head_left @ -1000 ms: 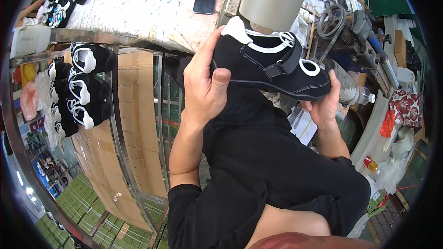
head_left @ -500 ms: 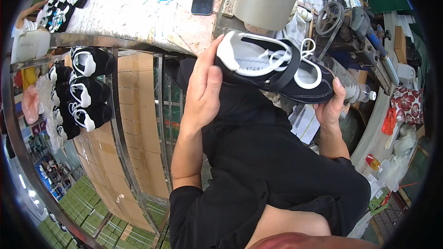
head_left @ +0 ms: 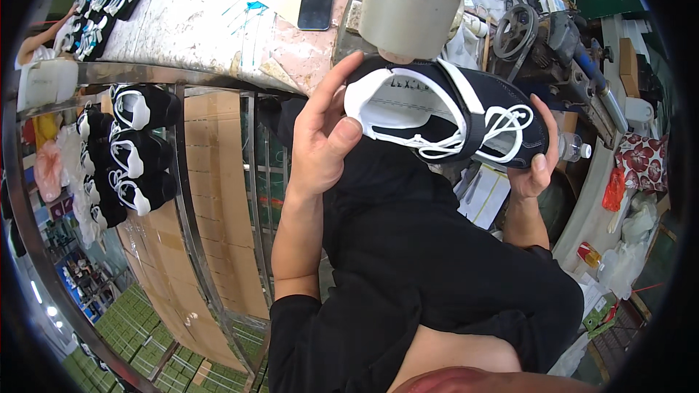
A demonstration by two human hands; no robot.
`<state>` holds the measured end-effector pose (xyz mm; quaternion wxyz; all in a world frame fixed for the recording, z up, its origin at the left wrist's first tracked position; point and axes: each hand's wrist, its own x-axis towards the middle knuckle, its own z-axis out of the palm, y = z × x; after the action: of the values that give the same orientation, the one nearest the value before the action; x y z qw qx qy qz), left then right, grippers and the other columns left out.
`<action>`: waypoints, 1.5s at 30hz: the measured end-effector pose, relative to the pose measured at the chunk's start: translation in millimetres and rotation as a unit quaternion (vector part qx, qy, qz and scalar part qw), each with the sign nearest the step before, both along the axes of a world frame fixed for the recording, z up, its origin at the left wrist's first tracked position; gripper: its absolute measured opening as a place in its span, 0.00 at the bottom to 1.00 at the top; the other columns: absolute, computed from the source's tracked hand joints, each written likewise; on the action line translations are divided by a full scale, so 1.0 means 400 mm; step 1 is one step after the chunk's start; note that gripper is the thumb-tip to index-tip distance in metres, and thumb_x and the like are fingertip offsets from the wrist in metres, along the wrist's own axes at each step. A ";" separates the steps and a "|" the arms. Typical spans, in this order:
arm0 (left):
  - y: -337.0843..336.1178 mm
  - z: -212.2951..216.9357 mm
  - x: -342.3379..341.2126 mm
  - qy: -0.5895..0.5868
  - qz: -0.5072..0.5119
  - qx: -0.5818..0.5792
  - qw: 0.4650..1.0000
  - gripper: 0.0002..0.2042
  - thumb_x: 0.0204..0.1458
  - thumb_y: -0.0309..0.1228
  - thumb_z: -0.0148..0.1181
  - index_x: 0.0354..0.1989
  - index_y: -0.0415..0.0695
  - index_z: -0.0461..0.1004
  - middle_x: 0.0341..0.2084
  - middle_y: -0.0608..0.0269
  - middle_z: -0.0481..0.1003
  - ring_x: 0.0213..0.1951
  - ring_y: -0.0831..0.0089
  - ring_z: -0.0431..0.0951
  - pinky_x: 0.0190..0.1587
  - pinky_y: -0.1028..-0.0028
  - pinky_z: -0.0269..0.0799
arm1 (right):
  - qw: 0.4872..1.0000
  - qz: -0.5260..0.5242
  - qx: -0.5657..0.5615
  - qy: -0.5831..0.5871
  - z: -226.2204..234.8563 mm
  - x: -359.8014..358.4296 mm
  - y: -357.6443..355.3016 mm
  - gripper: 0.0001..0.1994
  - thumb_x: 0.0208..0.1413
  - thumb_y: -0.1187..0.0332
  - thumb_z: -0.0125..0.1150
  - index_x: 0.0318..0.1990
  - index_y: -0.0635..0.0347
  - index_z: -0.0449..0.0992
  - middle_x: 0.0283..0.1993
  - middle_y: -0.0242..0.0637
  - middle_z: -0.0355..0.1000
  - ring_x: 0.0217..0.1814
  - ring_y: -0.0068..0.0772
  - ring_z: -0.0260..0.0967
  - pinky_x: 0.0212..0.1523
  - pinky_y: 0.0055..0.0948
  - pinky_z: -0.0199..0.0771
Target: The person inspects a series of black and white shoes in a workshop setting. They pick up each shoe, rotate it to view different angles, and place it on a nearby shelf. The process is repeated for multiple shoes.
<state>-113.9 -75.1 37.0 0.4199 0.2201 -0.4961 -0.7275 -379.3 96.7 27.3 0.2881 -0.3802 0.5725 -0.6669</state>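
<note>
A black shoe [head_left: 510, 94] with a white collar lining, white laces and a strap across its top is held up between my two hands, below the sewing machine's arm. Its opening faces me and its toe points right. My left hand [head_left: 328, 135] grips the heel end, thumb near the white collar and fingers behind it. At the toe, my right hand [head_left: 537, 156] is closed round the tip, with the thumb on the near side. The shoe's sole is hidden from view.
The pale machine arm [head_left: 415, 7] hangs just beyond the shoe. A phone [head_left: 317, 2] lies on the worktable [head_left: 196, 14]. Several black-and-white shoes [head_left: 138, 149] sit on a metal rack at left. A handwheel [head_left: 515, 33] and a plastic bottle [head_left: 574, 147] are at right. Another person's arm [head_left: 44, 40] reaches among shoes far left.
The shoe has been rolled in my hands so its opening and strap face differently. My right hand has shifted slightly right, its thumb now on the toe's near side.
</note>
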 end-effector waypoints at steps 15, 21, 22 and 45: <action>0.006 -0.060 0.094 -0.030 0.093 0.070 0.993 0.51 0.46 0.54 0.65 0.70 0.27 0.51 0.60 0.44 0.66 0.63 0.59 0.67 0.67 0.62 0.60 | 0.999 0.004 -0.020 -0.037 -0.022 0.071 -0.129 0.34 0.58 0.53 0.55 0.60 0.79 0.64 0.57 0.51 0.71 0.60 0.38 0.70 0.64 0.35 0.64; -0.005 -0.023 0.109 -0.035 0.101 0.060 0.992 0.47 0.50 0.52 0.61 0.70 0.29 0.51 0.64 0.44 0.63 0.67 0.58 0.64 0.69 0.61 0.58 | 0.997 0.023 -0.048 -0.056 -0.009 0.082 -0.177 0.31 0.60 0.56 0.51 0.60 0.80 0.65 0.57 0.51 0.72 0.60 0.38 0.70 0.65 0.35 0.64; -0.010 -0.022 0.104 -0.036 0.098 0.057 0.993 0.47 0.50 0.52 0.62 0.70 0.29 0.51 0.64 0.44 0.63 0.67 0.58 0.64 0.69 0.61 0.58 | 0.997 0.018 -0.046 -0.053 -0.009 0.079 -0.177 0.31 0.59 0.56 0.51 0.60 0.79 0.65 0.57 0.51 0.72 0.60 0.38 0.70 0.65 0.35 0.64; 0.108 -0.126 0.260 -0.040 0.121 -0.016 0.992 0.56 0.37 0.45 0.72 0.73 0.34 0.45 0.71 0.39 0.51 0.72 0.53 0.53 0.73 0.56 0.46 | 0.994 0.108 -0.017 0.002 -0.059 0.191 -0.213 0.21 0.64 0.58 0.51 0.51 0.71 0.72 0.40 0.31 0.70 0.37 0.16 0.60 0.41 0.20 0.60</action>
<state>-9.8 -31.8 -13.4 0.4882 0.3011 -0.4940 -0.6534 -303.0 11.6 3.7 0.3507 -0.4465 0.5171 -0.6405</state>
